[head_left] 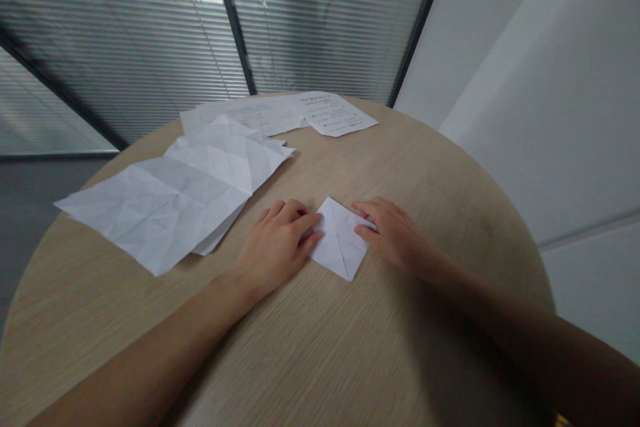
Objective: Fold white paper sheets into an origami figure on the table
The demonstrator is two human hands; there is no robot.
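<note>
A small white folded paper (343,248) lies on the round wooden table, one corner pointing toward me and creases meeting near its middle. My left hand (283,240) rests at its left corner, thumb and index finger closed on the edge, the other fingers curled on the tabletop. At the right corner, my right hand (393,230) pinches the paper's edge between thumb and fingers. That corner seems slightly lifted. Both hands partly hide the side corners.
Large creased white sheets (175,200) lie stacked at the left of the table (440,180). Behind them are printed sheets (330,113) near the far edge. Window blinds (320,27) stand beyond the table, and a white wall (550,80) is at the right.
</note>
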